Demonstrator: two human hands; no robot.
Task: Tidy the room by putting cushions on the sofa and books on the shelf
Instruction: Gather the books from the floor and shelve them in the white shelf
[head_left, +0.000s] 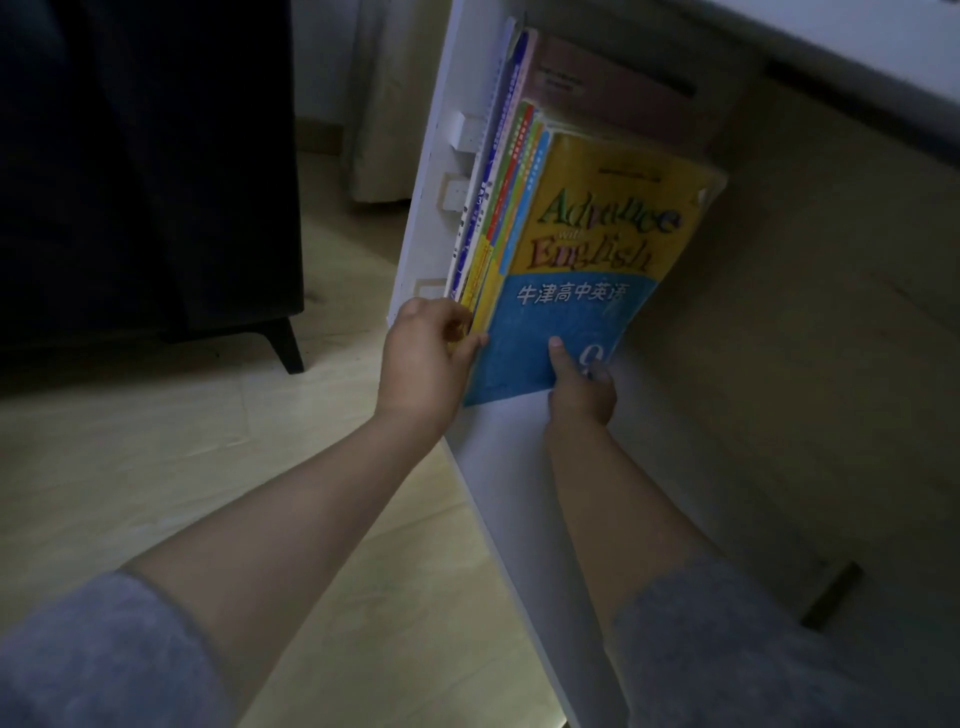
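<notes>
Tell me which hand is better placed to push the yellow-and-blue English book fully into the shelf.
Probably the right hand: it grips the English book at its lower edge, thumb on the cover. The left hand holds the other books by their spines, seemingly steadying them.

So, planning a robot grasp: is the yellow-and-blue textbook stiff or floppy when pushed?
Probably floppy: the textbook looks a thin softcover with a worn top corner. Its cover looks smooth, so it may slip in the right hand. It leans on the other books, so it could slide down if released.
</notes>
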